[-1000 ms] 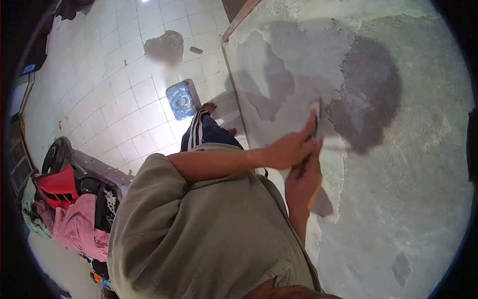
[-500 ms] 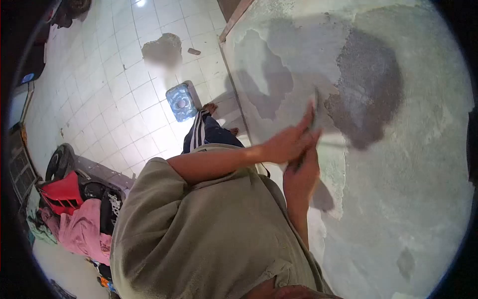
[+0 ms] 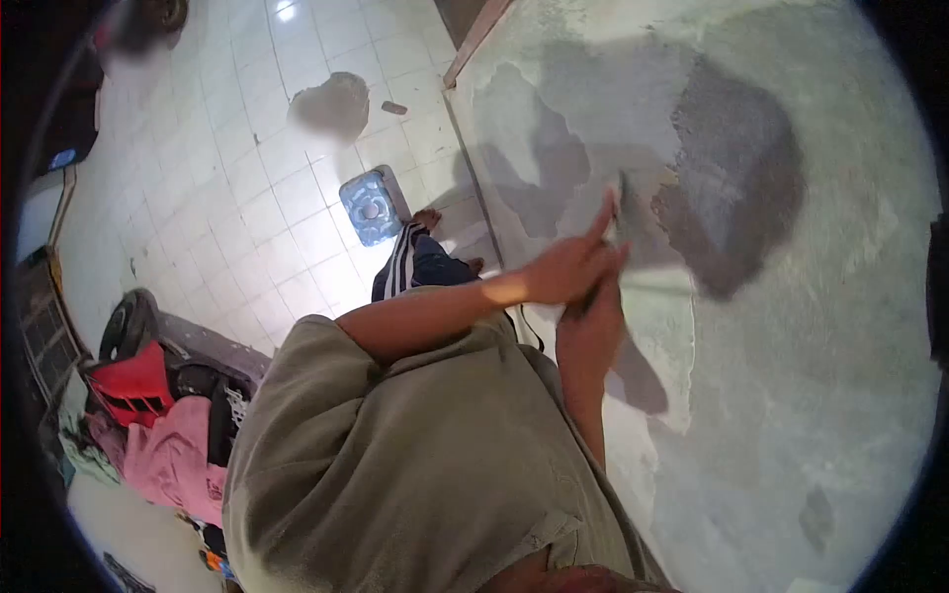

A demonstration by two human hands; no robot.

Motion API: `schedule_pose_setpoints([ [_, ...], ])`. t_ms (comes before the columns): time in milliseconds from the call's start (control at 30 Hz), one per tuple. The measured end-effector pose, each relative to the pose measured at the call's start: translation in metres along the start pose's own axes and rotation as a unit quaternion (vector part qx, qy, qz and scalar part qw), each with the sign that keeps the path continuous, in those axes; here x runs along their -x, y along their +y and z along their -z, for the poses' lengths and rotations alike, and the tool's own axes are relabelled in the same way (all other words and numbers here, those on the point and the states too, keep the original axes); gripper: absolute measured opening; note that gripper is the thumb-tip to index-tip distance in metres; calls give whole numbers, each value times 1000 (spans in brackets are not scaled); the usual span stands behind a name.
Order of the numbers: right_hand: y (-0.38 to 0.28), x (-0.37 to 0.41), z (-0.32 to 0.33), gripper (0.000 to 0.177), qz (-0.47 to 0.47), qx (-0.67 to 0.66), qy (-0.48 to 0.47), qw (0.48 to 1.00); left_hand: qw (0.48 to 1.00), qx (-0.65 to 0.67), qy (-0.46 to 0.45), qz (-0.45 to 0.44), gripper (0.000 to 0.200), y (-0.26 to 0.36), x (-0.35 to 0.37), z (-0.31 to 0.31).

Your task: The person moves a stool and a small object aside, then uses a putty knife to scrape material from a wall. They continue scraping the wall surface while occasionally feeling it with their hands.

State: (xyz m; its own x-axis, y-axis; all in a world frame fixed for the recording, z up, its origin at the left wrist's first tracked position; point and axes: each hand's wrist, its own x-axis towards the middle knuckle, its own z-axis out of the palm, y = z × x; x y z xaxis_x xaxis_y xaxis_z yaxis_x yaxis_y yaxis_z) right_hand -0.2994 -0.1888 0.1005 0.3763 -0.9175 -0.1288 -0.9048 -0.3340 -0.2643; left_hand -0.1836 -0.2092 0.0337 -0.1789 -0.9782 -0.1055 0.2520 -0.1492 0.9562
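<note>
My left hand (image 3: 568,272) reaches across from the left, its index finger stretched along a thin dark tool (image 3: 622,188) and its other fingers curled over my right hand. My right hand (image 3: 591,331) is closed around the lower part of that tool, its forearm rising from below. The tool is blurred, narrow and seen nearly edge-on; its exact shape cannot be made out. Both hands touch each other in front of the grey plastered wall (image 3: 781,366). A darker, rough patch (image 3: 732,188) lies on the wall to the right of the tool.
A blue patterned container (image 3: 370,210) stands on the tiled floor (image 3: 287,212) near my feet. Beyond it are a grey pile (image 3: 336,107) and a small block (image 3: 393,108). Pink cloth (image 3: 178,450), a red object (image 3: 133,381) and a tire (image 3: 124,326) are at the left.
Both hands and the tool have shifted slightly left in the view, still together. The floor and its objects appear a little lower and further right as the view moved.
</note>
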Motion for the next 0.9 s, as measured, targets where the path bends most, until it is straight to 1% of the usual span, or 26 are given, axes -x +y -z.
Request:
schedule_pose_setpoints([
  [33,0,-5,-7,70,25,26,2,999,999,1,22,40,74,-2,-2,6],
  [67,-4,-3,-2,70,21,23,12,999,999,-7,15,36,74,-6,-2,5],
  [100,-16,-5,9,71,-1,3,-13,1000,999,-25,20,16,74,-12,-3,5],
  [133,-25,-2,18,71,-24,-18,-43,999,999,-40,26,0,74,-2,1,7],
  [167,-25,7,24,71,-29,-22,-39,999,999,-24,-28,12,73,9,7,7],
  [200,-22,16,31,71,-10,-69,-21,997,999,-29,-33,11,73,12,10,3],
  [233,-19,20,36,70,12,-115,0,993,999,-40,-29,-22,77,14,10,-4],
  [267,-15,21,39,70,8,-117,7,993,997,-48,-25,-54,81,15,11,-11],
  [333,-7,24,39,65,-20,-205,-18,978,997,-32,-31,-63,81,10,11,-16],
  [400,-5,27,25,63,-13,-234,6,972,998,-43,-28,-48,74,8,13,-14],
  [467,-12,28,15,61,-7,-265,35,963,997,-60,-37,-35,74,12,15,-6],
  [533,-19,30,8,58,-48,-386,50,920,996,-77,-49,-21,74,22,17,0],
  [600,-17,34,4,58,-54,-410,70,908,998,-51,-42,3,74,34,21,-1],
  [633,-16,36,3,58,-54,-427,82,899,997,-56,-52,5,74,33,21,-2],
  [667,-18,37,6,58,-59,-429,90,897,997,-63,-42,-24,77,31,19,-4],
  [700,-20,37,13,58,-48,-391,94,914,996,-69,-33,-55,81,30,18,-7],
  [733,-20,37,18,59,-35,-350,97,931,995,-72,-42,-57,81,29,17,-8],
  [867,-15,35,24,62,-32,-321,108,940,992,-83,-32,-86,80,24,11,-15],
  [900,-15,34,26,63,-27,-289,114,950,993,-77,-24,-87,80,25,11,-16],
])
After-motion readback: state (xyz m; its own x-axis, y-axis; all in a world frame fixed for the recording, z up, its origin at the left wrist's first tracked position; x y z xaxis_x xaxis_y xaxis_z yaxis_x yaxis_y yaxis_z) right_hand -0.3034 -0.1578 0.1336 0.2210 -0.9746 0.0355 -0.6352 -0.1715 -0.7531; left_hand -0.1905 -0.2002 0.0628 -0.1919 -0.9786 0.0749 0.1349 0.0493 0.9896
